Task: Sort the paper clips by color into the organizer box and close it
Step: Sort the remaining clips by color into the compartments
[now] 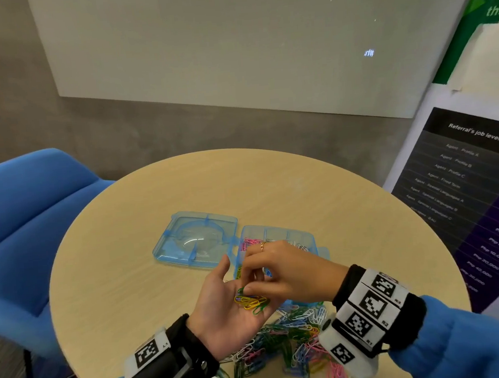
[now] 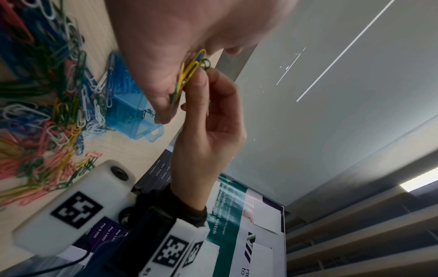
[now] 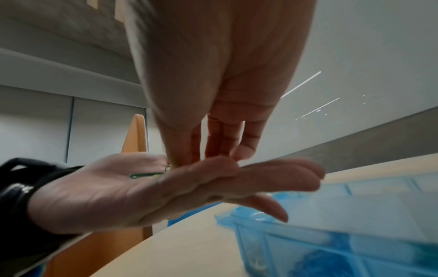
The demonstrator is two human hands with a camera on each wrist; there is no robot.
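Yellow and green paper clips [image 1: 250, 301] lie on the flat left hand [image 1: 228, 311]; right-hand fingers [image 1: 249, 274] pinch one.

Head view looks down from above onto the round pale wooden table [image 1: 153, 212]. Both wrist views sit close, angled upward, sharing the translucent blue plastic organizer box [image 2: 132, 120].
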